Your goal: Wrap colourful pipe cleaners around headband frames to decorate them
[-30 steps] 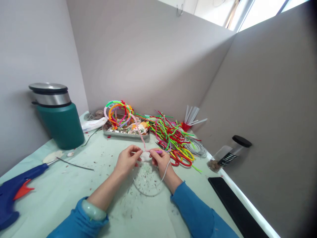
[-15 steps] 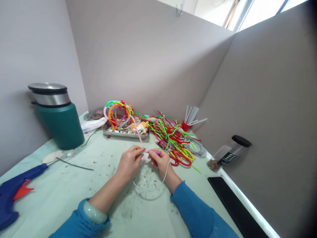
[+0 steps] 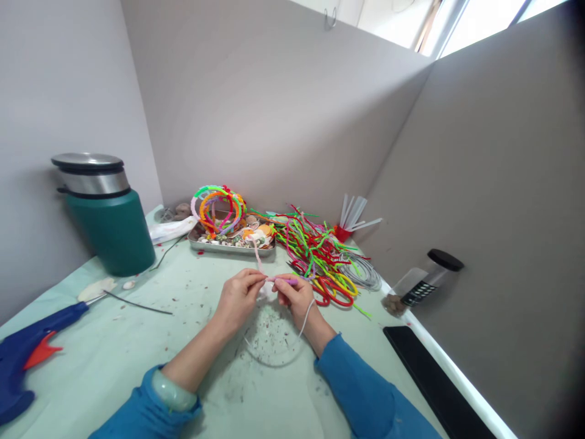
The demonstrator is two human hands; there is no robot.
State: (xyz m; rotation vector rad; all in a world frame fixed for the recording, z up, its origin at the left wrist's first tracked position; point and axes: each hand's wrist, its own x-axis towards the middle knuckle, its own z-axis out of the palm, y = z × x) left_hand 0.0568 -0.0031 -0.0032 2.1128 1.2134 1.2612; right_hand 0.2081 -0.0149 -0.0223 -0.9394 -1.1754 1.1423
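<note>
Both hands are raised over the middle of the table, fingertips close together. Between thumb and forefinger, my left hand point(image 3: 238, 299) pinches a pink pipe cleaner point(image 3: 258, 255), whose loose end stands up toward the metal tray. My right hand point(image 3: 298, 300) grips a pale wire ring point(image 3: 276, 366) at a section wrapped in purple pipe cleaner point(image 3: 287, 281). Pink strand crosses the gap from the left fingertips to the wrapped section. The bare part of the ring hangs below and passes over the right wrist.
A metal tray point(image 3: 214, 247) holds shells and colourful wrapped rings point(image 3: 219, 210). Right of it lie piled pipe cleaners point(image 3: 306, 241), red-handled scissors point(image 3: 336, 292) and coiled grey wire point(image 3: 365, 272). A green flask point(image 3: 109, 231) and blue glue gun point(image 3: 46, 329) are at left.
The loose end of the pink pipe cleaner has shortened and swung, now blurred and standing more upright. Both hands stay in nearly the same place.
</note>
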